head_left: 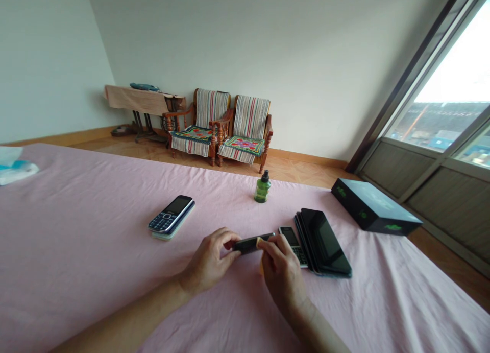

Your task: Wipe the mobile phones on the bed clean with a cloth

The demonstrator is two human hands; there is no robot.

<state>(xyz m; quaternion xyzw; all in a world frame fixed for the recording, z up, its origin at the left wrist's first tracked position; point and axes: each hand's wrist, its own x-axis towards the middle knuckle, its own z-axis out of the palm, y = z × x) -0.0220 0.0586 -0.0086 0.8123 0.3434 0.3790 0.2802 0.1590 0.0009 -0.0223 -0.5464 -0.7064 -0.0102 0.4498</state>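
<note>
My left hand (pixel 210 258) grips the left end of a dark mobile phone (pixel 248 244), held tilted above the pink cloth. Pinched in my right hand (pixel 282 271) is a small yellowish cloth (pixel 262 240), which touches the phone near its right end. Most of the cloth is hidden by my fingers. Just right of that hand lies a keypad phone (pixel 294 244), partly covered by it. Beside it are stacked dark tablets or large phones (pixel 323 240). To the left, another keypad phone (pixel 171 213) rests on top of a pale, flat device (pixel 178 230).
A green spray bottle (pixel 262 188) stands upright beyond my hands. At the right is a black box (pixel 375 207). The pink cloth (pixel 95 230) covers the surface, with a tissue pack (pixel 17 169) at far left. Two wooden chairs (pixel 245 131) stand by the wall.
</note>
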